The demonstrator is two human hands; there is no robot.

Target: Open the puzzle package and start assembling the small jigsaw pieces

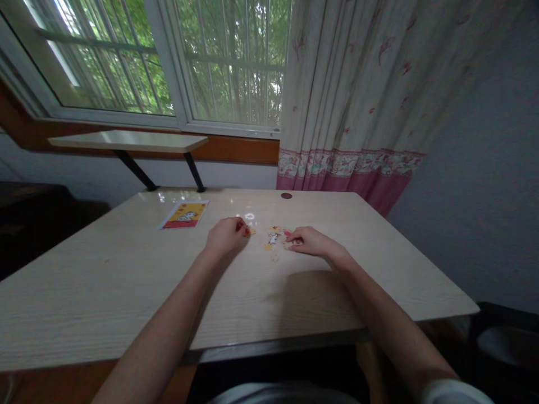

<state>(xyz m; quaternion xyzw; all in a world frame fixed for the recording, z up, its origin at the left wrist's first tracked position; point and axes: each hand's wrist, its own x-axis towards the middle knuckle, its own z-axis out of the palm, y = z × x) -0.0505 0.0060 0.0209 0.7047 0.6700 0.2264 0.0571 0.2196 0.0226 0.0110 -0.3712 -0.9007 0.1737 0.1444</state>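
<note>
Curled inward, my left hand (pixel 227 234) pinches at the tabletop, with a yellow and red jigsaw puzzle piece (pixel 251 231) at its fingertips. To the right lies a loose cluster of small puzzle pieces; a white one with dark lines (pixel 273 238) is in the middle, a yellow piece (pixel 268 247) below it, and a pale piece (pixel 275 257) nearest me. My right hand (pixel 314 242) comes in from the right, thumb and fingers closed round a puzzle piece (pixel 297 241) that they partly hide. A red piece (pixel 287 234) shows just beyond those fingers.
A yellow and red picture card (pixel 185 215) lies at the back left of the pale wooden table (pixel 138 286). Behind it, a raised shelf (pixel 130 141) stands on black legs. A dark round cap (pixel 286 196) sits near the back edge, before a window and curtain (pixel 349 112).
</note>
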